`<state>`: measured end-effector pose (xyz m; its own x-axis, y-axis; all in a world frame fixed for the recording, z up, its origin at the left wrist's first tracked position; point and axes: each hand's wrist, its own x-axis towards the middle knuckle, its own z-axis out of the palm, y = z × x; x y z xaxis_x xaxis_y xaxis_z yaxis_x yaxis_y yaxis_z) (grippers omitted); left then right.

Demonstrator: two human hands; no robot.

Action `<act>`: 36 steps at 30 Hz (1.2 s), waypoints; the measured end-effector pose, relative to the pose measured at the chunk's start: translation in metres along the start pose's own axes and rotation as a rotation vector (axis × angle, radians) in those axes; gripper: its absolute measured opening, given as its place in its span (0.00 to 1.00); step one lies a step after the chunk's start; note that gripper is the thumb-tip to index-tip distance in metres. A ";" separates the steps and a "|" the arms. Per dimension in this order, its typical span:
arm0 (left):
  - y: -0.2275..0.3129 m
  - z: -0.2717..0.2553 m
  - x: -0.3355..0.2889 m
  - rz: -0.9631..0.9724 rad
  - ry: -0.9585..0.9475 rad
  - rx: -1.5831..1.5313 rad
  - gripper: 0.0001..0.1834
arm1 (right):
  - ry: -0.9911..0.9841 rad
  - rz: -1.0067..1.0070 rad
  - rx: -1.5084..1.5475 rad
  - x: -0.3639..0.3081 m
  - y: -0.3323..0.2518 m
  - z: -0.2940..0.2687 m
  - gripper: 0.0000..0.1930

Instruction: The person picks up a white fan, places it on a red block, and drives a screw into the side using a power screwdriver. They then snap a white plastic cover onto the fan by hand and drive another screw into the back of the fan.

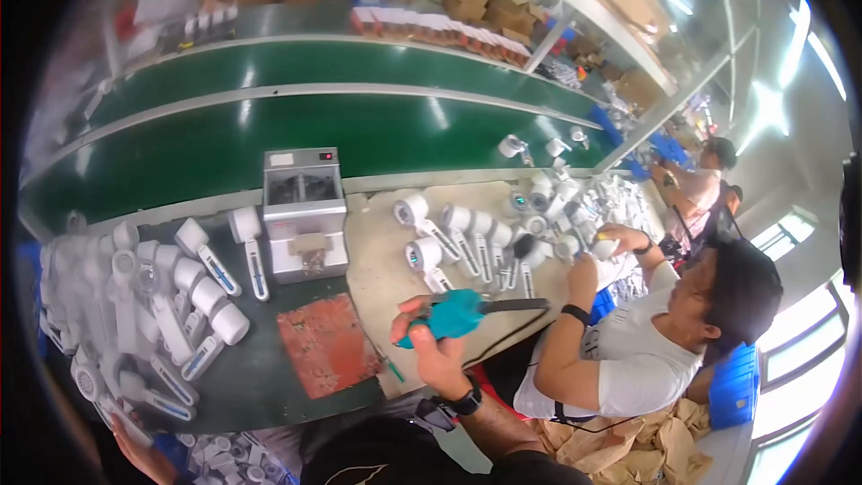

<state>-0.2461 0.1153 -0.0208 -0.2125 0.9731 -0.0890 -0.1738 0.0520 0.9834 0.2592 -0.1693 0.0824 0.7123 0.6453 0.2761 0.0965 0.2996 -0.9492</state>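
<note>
My right hand [435,355] is closed around a teal electric screwdriver [452,316], held above the light mat. A dark cord-like end sticks out of the tool to the right. At the lower left, my left hand [136,451] grips the handle of a white handheld device [131,427] with a round grille head. Part of this hand is dim near the picture's rim. Beside it lies a heap of similar white devices [166,305], with round heads and blue-striped handles. A worn red pad [329,344] lies between my hands on the dark green bench.
A grey-and-white machine [305,224] stands at the bench's back edge, before a green conveyor [386,139]. On the right, a co-worker [642,341] in a white shirt handles a white part among more devices [471,229]. Another heap [229,460] lies below the bench edge.
</note>
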 end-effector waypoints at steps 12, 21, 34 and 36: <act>0.054 0.037 0.010 0.363 0.295 0.329 0.21 | 0.361 -0.409 -0.811 0.018 0.021 -0.051 0.26; 0.039 -0.064 0.171 0.512 0.419 1.153 0.20 | 0.224 -0.197 -0.082 0.020 0.002 0.008 0.28; 0.098 0.318 -0.133 0.625 -1.089 0.439 0.14 | 0.226 -0.025 -0.201 -0.022 -0.019 -0.030 0.37; 0.066 0.376 -0.186 0.834 -1.372 0.521 0.21 | 0.219 -0.037 -0.190 -0.020 -0.022 -0.040 0.37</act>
<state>0.1439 0.0220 0.1198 0.9057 0.2195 0.3627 -0.0812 -0.7499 0.6566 0.2705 -0.2167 0.0918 0.8368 0.4634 0.2915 0.2391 0.1698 -0.9560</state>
